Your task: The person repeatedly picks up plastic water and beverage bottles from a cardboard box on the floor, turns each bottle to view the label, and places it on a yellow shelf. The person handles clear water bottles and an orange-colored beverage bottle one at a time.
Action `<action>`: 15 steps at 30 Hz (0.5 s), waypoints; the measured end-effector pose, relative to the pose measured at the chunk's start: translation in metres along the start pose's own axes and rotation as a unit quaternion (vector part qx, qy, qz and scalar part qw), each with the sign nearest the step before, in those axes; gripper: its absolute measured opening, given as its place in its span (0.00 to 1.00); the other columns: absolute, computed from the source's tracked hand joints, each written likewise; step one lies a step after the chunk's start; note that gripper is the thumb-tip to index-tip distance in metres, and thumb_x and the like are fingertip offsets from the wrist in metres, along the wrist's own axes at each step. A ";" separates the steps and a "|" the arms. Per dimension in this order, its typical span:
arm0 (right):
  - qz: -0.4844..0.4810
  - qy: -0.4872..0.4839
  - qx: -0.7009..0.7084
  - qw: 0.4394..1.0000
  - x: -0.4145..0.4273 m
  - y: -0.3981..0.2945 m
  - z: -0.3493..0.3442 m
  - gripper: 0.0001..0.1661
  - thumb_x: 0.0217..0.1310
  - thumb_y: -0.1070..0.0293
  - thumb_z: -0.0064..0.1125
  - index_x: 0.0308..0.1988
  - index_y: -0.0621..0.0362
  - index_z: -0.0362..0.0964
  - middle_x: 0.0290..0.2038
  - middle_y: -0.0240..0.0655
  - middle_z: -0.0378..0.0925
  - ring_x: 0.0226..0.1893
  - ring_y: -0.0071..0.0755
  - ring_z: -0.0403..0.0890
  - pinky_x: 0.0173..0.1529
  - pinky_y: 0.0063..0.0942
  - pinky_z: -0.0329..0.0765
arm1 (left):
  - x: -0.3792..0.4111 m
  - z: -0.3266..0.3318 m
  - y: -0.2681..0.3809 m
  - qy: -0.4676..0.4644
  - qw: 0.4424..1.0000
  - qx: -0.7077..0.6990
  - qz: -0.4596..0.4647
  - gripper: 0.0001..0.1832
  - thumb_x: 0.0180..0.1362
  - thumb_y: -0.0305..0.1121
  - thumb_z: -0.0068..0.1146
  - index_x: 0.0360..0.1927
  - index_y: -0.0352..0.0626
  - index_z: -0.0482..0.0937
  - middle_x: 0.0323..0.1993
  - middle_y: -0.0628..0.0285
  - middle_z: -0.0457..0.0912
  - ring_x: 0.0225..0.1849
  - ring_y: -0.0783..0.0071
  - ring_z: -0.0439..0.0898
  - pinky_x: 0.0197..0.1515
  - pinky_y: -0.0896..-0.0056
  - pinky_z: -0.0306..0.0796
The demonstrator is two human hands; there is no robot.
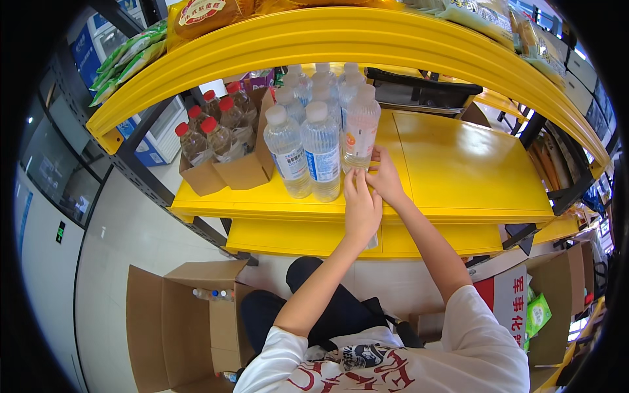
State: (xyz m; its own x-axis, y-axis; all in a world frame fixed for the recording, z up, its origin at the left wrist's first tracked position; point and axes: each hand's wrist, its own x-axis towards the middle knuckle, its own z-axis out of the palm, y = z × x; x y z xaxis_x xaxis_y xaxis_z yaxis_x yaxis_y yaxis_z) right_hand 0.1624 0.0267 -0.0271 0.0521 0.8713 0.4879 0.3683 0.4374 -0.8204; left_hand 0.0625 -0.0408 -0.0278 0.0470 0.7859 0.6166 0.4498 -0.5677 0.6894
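A clear plastic bottle with a pink and orange label (360, 135) stands on the yellow metal shelf (467, 167), at the front right of a group of bottles. My left hand (362, 209) has its fingertips against the bottle's lower front. On its lower right side, my right hand (386, 179) has curled fingers around the base, which is partly hidden. Just left of it are two blue-labelled clear bottles, one at the front (322, 157) and one beside it (286, 159). Several more white-capped bottles (322, 78) are lined up behind.
Left of the group, a cut cardboard carton (245, 172) holds several red-capped bottles (218, 140). An upper yellow shelf (344, 34) with packaged food arches overhead. An open cardboard box (184, 314) with a few bottles is on the floor at left; another box (555, 294) holds green packets at right.
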 end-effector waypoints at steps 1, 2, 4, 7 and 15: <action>0.005 -0.004 -0.003 1.000 0.000 0.000 0.000 0.33 0.43 0.75 0.61 0.51 0.64 0.57 0.48 0.46 0.67 0.48 0.41 0.72 0.47 0.31 0.74 | 0.000 0.000 0.000 0.000 1.000 0.001 -0.001 0.29 0.51 0.25 0.48 0.56 0.29 0.55 0.57 0.39 0.53 0.58 0.41 0.56 0.59 0.54 0.54; 0.009 -0.007 -0.005 1.000 -0.001 -0.002 0.000 0.33 0.43 0.75 0.61 0.50 0.64 0.57 0.48 0.46 0.68 0.48 0.41 0.72 0.47 0.31 0.74 | -0.001 0.000 0.000 0.001 1.000 0.000 -0.003 0.28 0.50 0.24 0.48 0.56 0.29 0.55 0.57 0.39 0.53 0.58 0.41 0.56 0.59 0.54 0.54; 0.014 -0.013 -0.013 1.000 -0.001 -0.006 -0.001 0.32 0.43 0.75 0.61 0.50 0.64 0.57 0.47 0.46 0.69 0.48 0.40 0.72 0.47 0.30 0.74 | -0.001 -0.001 0.001 0.002 1.000 -0.003 -0.006 0.28 0.50 0.24 0.48 0.56 0.30 0.55 0.56 0.38 0.53 0.58 0.40 0.56 0.59 0.54 0.54; 0.013 -0.019 -0.022 0.999 -0.002 -0.007 -0.002 0.31 0.43 0.75 0.61 0.49 0.64 0.58 0.46 0.45 0.69 0.48 0.39 0.72 0.46 0.30 0.74 | -0.001 -0.001 0.002 0.006 1.000 0.000 -0.004 0.27 0.50 0.24 0.49 0.55 0.31 0.57 0.55 0.41 0.54 0.57 0.42 0.57 0.59 0.56 0.55; 0.010 -0.016 -0.001 1.000 0.000 0.004 -0.006 0.35 0.42 0.75 0.61 0.52 0.63 0.57 0.48 0.44 0.64 0.48 0.39 0.70 0.47 0.31 0.74 | 0.001 0.002 0.004 0.008 1.000 -0.006 0.004 0.26 0.49 0.24 0.49 0.54 0.32 0.58 0.55 0.40 0.55 0.56 0.41 0.58 0.59 0.56 0.55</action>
State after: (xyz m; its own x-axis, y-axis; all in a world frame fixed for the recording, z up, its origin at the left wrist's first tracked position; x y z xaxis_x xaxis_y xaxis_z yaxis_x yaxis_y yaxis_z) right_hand 0.1695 0.0268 -0.0288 0.0297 0.8867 0.4614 0.3697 0.4191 -0.8293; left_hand 0.0664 -0.0421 -0.0254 0.0361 0.7770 0.6285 0.4391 -0.5773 0.6884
